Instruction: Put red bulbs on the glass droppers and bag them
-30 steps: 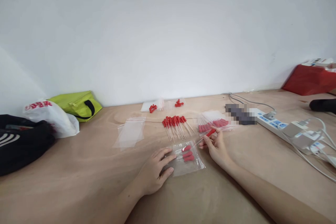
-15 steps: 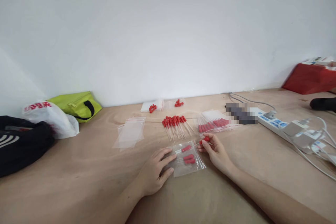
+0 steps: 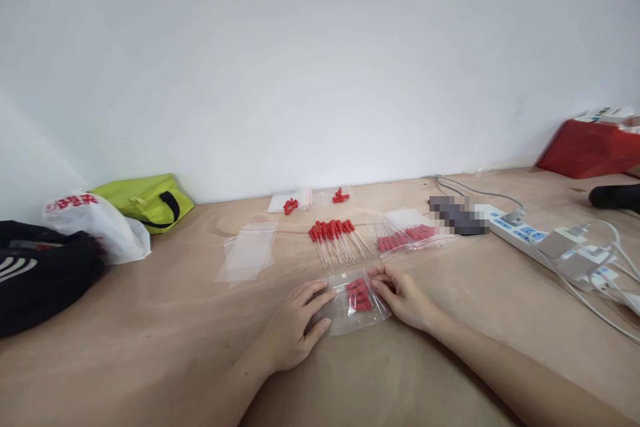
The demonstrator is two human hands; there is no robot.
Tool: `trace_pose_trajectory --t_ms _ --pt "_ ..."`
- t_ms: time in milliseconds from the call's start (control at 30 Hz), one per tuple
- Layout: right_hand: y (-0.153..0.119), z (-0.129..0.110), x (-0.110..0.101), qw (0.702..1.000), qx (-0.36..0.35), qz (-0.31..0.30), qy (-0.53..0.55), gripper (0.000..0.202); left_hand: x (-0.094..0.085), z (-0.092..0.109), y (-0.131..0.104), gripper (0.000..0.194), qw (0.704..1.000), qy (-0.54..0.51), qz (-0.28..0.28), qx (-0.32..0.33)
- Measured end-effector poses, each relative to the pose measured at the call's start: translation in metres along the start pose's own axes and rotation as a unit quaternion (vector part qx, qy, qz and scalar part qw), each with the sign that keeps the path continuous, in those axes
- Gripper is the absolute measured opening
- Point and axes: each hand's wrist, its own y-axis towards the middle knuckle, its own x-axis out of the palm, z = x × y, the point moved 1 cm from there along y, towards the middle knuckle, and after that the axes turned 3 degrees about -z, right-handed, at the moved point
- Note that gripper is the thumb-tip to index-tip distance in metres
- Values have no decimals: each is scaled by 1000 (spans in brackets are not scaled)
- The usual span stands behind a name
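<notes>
A clear zip bag [image 3: 343,325] lies flat before me, with several red-bulbed droppers [image 3: 359,296] inside, bulbs toward its right side. My left hand [image 3: 299,325] rests on the bag's left edge, its fingers outstretched and spread. At the right end, my right hand [image 3: 403,297] has its thumb and fingers closed on the bag's mouth, close to the bulbs. Just beyond the bag, several loose droppers [image 3: 333,237] are fanned out side by side, red bulbs pointing away. Filled bags of droppers [image 3: 407,235] are stacked farther right.
Flat unfilled bags [image 3: 250,250] lie left of the loose droppers. Small red bulbs [image 3: 291,205] sit on bags by the wall. On the right are a blurred dark object [image 3: 457,215] and a power strip [image 3: 517,232] with cables. A yellow-green bag [image 3: 145,203] stands left.
The red-bulbed dropper in my right hand has slid left into the bag beside the others. My right hand has moved slightly left to the bag's mouth; the left hand has stayed put.
</notes>
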Motion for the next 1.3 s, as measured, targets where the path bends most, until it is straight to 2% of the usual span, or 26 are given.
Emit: trace_pose_trajectory --t_ms 100,167,233,333,433,600,733,833,933,1033,1100,1300 --pt "11 -3 -11 996 -16 52 -67 15 0 -1 0 39 1000 10 0 11" --pt "26 -6 -18 986 -21 105 -126 13 0 -1 0 37 1000 15 -4 17" --pt "47 -11 -23 974 -11 128 -185 11 0 0 0 36 1000 17 -6 20" --pt "78 -19 -20 955 45 107 -273 11 -1 -1 0 36 1000 16 -3 20" --pt "102 -22 -8 948 78 88 -297 15 0 -2 1 36 1000 23 -5 21" --pt "117 -25 6 941 124 82 -303 23 3 -3 0 37 999 31 -7 25" --pt "110 -35 -6 946 132 77 -286 38 3 -4 0 38 999 33 -4 28" --pt "91 -36 -23 962 114 77 -236 56 2 -2 0 38 999 31 0 29" --pt "62 -27 -33 992 63 95 -57 72 1 -1 2 39 999 30 1 29" --pt "33 -14 -31 988 45 117 89 83 0 0 2 39 999 35 -6 27" --pt "20 -8 -25 978 46 145 144 85 -1 0 2 39 999 36 -10 26" --pt "16 -1 -11 964 31 181 193 74 -3 2 2 32 1000 19 -10 12"
